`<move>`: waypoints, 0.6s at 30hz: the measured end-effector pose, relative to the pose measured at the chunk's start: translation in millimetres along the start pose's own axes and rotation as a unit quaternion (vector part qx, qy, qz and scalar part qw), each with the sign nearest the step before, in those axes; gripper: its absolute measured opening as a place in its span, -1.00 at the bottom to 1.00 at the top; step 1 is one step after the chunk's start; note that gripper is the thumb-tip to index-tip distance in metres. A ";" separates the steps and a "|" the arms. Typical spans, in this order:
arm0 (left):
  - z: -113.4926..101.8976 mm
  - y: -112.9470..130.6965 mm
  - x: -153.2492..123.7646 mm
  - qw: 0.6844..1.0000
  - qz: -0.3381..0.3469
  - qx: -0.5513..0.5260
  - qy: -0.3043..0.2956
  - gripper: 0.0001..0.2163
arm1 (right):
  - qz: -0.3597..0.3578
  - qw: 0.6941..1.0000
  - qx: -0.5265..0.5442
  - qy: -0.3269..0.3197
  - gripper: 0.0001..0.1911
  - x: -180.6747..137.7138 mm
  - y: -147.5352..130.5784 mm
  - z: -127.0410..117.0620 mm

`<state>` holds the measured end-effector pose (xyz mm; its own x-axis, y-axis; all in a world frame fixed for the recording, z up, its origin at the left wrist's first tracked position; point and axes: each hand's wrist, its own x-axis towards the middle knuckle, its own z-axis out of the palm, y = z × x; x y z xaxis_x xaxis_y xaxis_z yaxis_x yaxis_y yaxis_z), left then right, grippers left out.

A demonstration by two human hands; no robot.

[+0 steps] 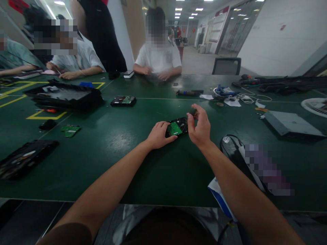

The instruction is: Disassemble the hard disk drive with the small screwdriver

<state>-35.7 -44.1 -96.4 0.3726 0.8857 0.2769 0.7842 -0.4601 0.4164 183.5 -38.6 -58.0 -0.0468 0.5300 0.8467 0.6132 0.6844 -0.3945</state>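
Note:
A hard drive [176,128] with a green circuit board on its upper face lies on the green table in front of me. My left hand [159,136] grips its left end, thumb along the near edge and fingers over the far side. Just over the drive's right end is my right hand [200,127], its thumb and fingers curled round a small dark object [193,112]. Fingers hide most of that object, so its kind cannot be made out.
Another hard drive [123,100] lies farther back, left of a pen-like dark tool [189,92]. A black casing [63,97], a loose green circuit board [71,130] and a dark device [27,158] are leftward. Rightward sits a grey metal box [292,122]. A person [158,56] sits opposite.

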 end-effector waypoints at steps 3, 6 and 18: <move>0.9 -1.0 0.2 1.000 0.002 0.000 0.002 -0.29 | -0.011 0.999 -0.018 0.025 -0.57 2.1 -2.4 -2.2; 1.8 -1.8 0.4 1.000 0.005 0.002 0.003 -0.29 | -0.015 0.999 -0.018 0.025 -0.60 3.0 -3.2 -3.3; 0.7 -0.2 0.8 1.000 -0.001 0.002 0.001 -0.28 | -0.011 0.999 -0.014 0.034 -0.59 3.7 -3.3 -4.5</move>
<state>-35.2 -43.2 -96.8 0.3707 0.8862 0.2781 0.7867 -0.4587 0.4131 184.8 -41.2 -52.0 -0.0082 0.4790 0.8778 0.6339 0.6814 -0.3659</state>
